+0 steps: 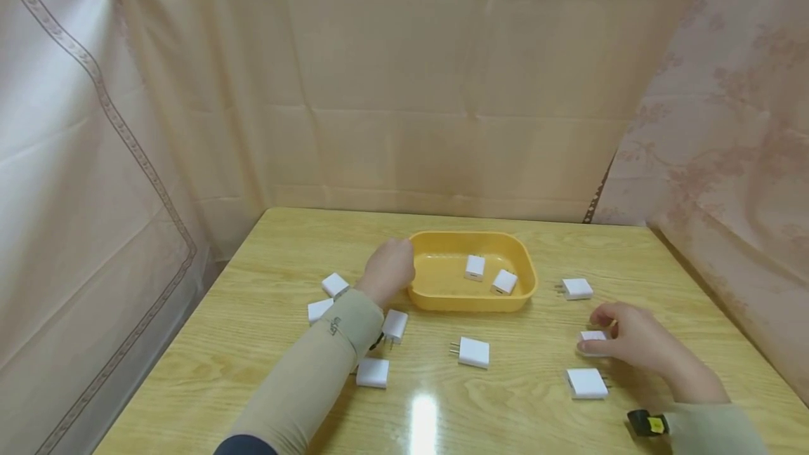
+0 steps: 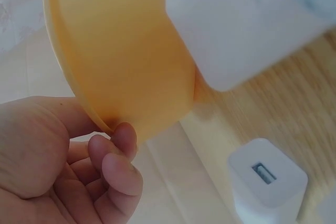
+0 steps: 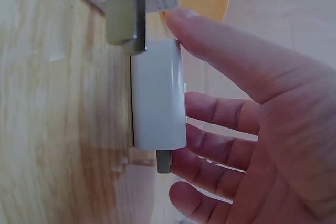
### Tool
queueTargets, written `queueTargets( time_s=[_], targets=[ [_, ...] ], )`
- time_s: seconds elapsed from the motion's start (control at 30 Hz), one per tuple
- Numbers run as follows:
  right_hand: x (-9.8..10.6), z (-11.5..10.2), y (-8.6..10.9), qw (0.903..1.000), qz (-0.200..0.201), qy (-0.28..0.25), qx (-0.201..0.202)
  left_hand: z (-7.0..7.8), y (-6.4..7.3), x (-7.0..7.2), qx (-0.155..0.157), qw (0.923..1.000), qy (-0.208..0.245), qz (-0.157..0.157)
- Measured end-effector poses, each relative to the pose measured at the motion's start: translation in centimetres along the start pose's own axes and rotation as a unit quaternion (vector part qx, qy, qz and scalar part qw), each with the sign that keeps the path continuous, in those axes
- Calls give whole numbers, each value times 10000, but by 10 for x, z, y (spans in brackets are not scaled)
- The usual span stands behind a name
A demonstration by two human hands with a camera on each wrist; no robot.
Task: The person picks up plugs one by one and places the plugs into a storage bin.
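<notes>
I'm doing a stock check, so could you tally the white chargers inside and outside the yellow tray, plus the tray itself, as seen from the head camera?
White chargers inside the yellow tray: 2
White chargers outside it: 8
Yellow tray: 1
Total in sight: 11; the left arm could hide more.

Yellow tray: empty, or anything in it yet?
Not empty, but not full: the head view shows two white chargers inside the yellow tray, with much of its floor bare.
</notes>
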State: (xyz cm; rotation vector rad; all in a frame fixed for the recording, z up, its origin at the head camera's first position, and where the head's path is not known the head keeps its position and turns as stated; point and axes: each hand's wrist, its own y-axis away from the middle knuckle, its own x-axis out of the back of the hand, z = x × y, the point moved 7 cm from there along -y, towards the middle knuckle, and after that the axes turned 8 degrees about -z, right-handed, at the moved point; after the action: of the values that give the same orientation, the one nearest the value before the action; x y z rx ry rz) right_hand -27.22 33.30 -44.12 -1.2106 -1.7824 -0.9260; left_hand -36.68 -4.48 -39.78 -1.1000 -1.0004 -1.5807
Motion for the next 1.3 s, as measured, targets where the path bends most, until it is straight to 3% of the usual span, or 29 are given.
queueTargets(
  time_s=[0.93, 1.3],
  targets=[
    [-13, 4, 2, 9993, -351, -56, 129, 1, 1, -1, -82, 9998, -135, 102],
    [-11, 4, 1, 9995, -256, 12, 161, 1, 2, 1, -54, 10000, -24, 79]
  ],
)
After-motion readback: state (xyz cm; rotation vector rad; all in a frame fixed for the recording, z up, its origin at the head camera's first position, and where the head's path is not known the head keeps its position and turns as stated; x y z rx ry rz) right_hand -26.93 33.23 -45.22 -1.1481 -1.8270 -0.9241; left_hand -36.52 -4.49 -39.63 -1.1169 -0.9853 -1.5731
